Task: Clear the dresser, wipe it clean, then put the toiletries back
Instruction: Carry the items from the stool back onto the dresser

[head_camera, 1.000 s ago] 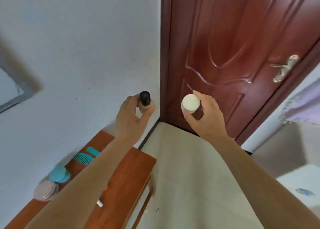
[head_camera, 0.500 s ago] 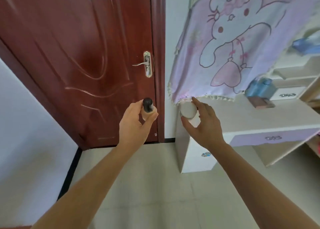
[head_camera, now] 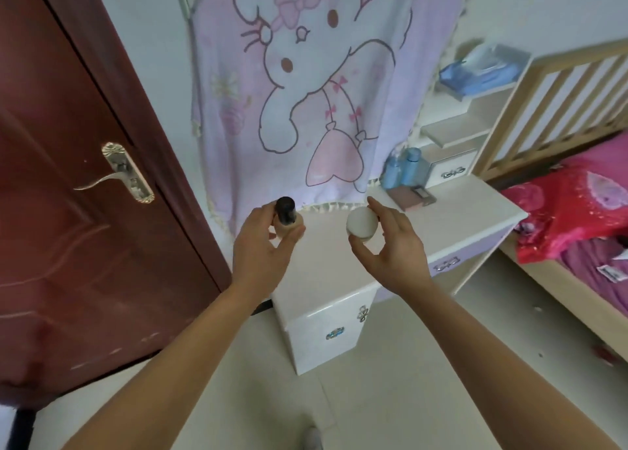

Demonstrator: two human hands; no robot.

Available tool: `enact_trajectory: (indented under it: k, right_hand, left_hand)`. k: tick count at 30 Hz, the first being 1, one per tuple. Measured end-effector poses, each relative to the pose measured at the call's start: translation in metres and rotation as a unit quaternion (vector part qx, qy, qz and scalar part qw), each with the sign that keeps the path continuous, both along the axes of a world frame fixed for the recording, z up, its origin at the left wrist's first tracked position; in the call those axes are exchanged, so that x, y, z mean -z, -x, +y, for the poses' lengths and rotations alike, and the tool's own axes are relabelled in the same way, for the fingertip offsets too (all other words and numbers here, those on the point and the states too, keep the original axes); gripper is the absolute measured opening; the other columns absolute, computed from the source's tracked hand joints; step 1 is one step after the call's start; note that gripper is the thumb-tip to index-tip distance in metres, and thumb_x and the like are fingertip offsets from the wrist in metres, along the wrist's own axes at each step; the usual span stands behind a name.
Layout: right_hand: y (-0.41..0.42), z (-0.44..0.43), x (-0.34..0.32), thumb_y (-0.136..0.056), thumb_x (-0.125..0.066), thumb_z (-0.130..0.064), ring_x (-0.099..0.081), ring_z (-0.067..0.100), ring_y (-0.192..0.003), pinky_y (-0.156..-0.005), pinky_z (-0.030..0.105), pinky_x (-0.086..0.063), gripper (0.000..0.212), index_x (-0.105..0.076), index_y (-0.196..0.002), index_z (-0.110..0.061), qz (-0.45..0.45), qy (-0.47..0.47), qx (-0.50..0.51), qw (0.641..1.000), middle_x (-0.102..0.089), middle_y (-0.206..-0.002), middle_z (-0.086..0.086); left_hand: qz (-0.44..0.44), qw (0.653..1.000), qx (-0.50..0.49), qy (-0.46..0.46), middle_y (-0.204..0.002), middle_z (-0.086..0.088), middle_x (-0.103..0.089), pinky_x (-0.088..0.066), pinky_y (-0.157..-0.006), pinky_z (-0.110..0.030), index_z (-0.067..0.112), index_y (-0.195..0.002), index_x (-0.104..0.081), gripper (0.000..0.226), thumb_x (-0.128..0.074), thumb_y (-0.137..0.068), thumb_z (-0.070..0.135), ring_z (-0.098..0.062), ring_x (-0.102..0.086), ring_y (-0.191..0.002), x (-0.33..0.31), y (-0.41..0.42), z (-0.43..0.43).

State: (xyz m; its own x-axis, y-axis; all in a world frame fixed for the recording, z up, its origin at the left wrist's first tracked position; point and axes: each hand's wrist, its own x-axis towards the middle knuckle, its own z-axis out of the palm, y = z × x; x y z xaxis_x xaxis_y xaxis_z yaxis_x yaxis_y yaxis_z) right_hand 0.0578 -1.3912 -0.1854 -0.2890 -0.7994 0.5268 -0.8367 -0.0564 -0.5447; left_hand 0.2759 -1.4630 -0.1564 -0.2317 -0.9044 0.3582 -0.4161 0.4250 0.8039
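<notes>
My left hand grips a small beige bottle with a black cap, held upright. A round white jar sits in the fingertips of my right hand. Both hands hover over the near left part of the white dresser, above its top and apart from it. At the back of the dresser top stand two blue bottles with a brown flat case lying in front of them.
A pink cartoon cloth hangs behind the dresser. A dark red door with a metal handle is on the left. White shelves hold a blue packet. A bed with red bedding stands on the right.
My view has swung right, from the wooden bench and door to the white dresser. Both hands kept their hold on the bottle and the jar and now hang over the dresser top.
</notes>
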Motion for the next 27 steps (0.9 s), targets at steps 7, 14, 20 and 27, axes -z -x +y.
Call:
enact_trajectory:
  k: [7, 14, 20, 27]
  right_hand:
    - [0.101, -0.070, -0.013, -0.082, -0.074, -0.039, -0.056, 0.023, -0.110, -0.078, 0.042, -0.056, 0.070, -0.046, -0.143, -0.018, -0.004, -0.005, 0.098, 0.995, -0.060, -0.121, 0.004]
    - [0.190, -0.111, 0.013, -0.083, -0.072, -0.042, -0.053, 0.022, -0.115, -0.080, 0.042, -0.055, 0.073, -0.041, -0.145, -0.019, -0.025, -0.040, 0.153, 0.987, -0.059, -0.125, 0.002]
    - [0.266, -0.182, 0.065, -0.082, -0.074, -0.041, -0.055, 0.023, -0.113, -0.083, 0.040, -0.054, 0.072, -0.045, -0.144, -0.017, -0.034, -0.100, 0.107, 0.989, -0.061, -0.123, 0.005]
    - [0.345, -0.277, 0.108, -0.083, -0.073, -0.041, -0.055, 0.029, -0.116, -0.093, 0.043, -0.049, 0.066, -0.051, -0.138, -0.011, -0.048, -0.208, -0.036, 0.976, -0.061, -0.126, 0.009]
  left_hand:
    - [0.008, 0.995, 0.097, -0.002, -0.103, 0.010, -0.062, -0.051, -0.082, -0.027, 0.026, -0.105, -0.063, 0.020, -0.070, -0.086, 0.030, -0.011, -0.058, -0.095, -0.008, 0.108, -0.111]
    - [-0.025, 0.987, 0.159, -0.031, -0.106, 0.011, -0.059, -0.051, -0.083, -0.026, 0.024, -0.102, -0.062, 0.020, -0.073, -0.085, 0.028, -0.009, -0.059, -0.094, 0.025, 0.200, -0.172]
    - [-0.048, 0.993, 0.076, -0.073, -0.101, 0.011, -0.054, -0.053, -0.079, -0.020, 0.024, -0.097, -0.066, 0.019, -0.077, -0.082, 0.030, -0.007, -0.060, -0.090, 0.083, 0.258, -0.209]
    - [-0.130, 0.981, -0.080, -0.121, -0.090, 0.013, -0.056, -0.038, -0.068, -0.021, 0.030, -0.091, -0.062, 0.021, -0.076, -0.080, 0.040, -0.010, -0.051, -0.084, 0.135, 0.327, -0.238]
